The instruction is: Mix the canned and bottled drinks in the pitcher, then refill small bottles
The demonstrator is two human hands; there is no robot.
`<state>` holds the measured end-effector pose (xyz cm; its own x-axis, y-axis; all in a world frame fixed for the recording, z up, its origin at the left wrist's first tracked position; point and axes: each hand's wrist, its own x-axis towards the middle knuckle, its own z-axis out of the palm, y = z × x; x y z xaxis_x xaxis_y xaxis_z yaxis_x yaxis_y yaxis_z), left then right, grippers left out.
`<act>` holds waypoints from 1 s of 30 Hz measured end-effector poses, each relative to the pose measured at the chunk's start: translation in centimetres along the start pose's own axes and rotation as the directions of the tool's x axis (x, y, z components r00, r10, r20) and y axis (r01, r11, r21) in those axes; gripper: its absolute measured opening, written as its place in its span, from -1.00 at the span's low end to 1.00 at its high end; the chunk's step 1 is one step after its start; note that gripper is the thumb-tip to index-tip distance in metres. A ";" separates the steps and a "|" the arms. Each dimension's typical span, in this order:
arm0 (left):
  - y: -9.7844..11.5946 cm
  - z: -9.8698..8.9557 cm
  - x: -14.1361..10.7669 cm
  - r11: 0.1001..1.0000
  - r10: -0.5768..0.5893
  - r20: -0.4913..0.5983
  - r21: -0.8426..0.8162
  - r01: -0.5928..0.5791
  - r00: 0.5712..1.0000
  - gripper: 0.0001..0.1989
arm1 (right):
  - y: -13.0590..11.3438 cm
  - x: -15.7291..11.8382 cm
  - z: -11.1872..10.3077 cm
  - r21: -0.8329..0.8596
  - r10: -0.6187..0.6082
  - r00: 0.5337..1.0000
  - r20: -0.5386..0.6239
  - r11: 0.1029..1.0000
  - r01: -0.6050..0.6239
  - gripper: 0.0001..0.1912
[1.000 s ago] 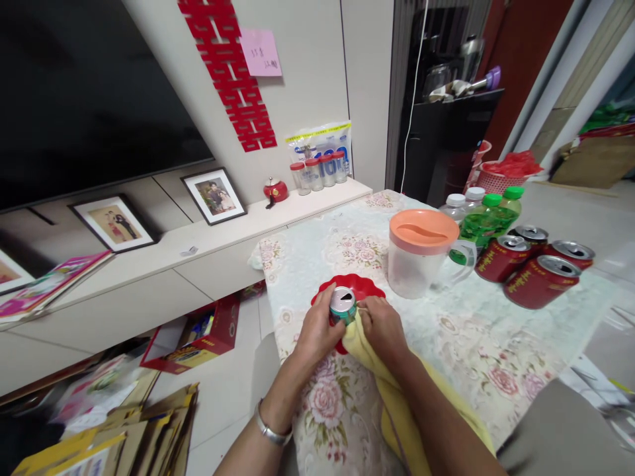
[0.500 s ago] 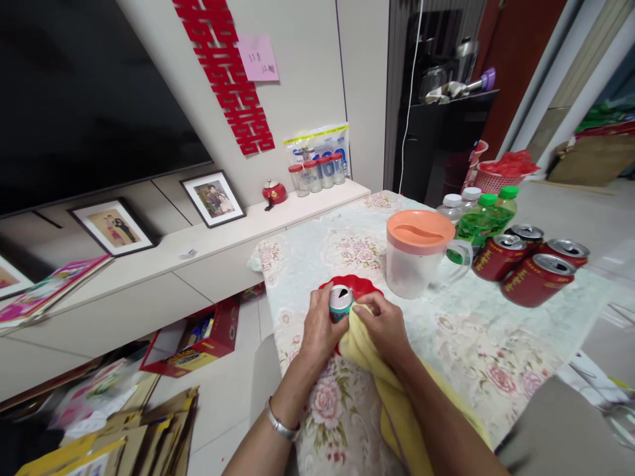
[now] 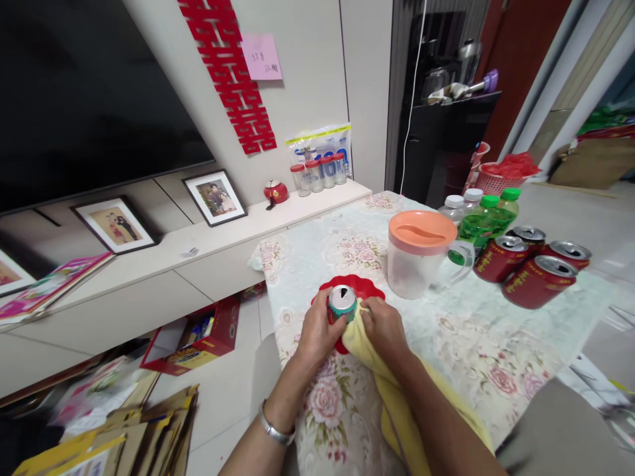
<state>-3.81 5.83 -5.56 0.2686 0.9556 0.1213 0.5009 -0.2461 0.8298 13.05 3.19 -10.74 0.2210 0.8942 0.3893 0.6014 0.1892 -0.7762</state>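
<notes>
Clasping a can (image 3: 342, 301) in the curled left hand (image 3: 316, 328) and, just right of the can, pinching a yellow cloth (image 3: 363, 344) in the tightly bent right hand (image 3: 386, 326).

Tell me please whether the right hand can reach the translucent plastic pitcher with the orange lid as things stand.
Probably yes: the pitcher stands just beyond the right hand, with only pale floral tablecloth between them. This hand holds a yellow fabric cloth, perhaps needing release first.
</notes>
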 end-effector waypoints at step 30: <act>0.8 -0.3 -0.1 0.996 -0.079 0.048 0.054 0.076 0.996 -0.50 | -0.7 0.1 -0.2 -0.149 0.036 0.983 0.179 0.989 -0.009 -0.86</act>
<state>-3.66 5.59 -4.74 0.2671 0.9632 0.0291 0.5640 -0.1808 0.8057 12.79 3.10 -10.01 0.1012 0.9586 0.2661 0.7074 0.1187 -0.6968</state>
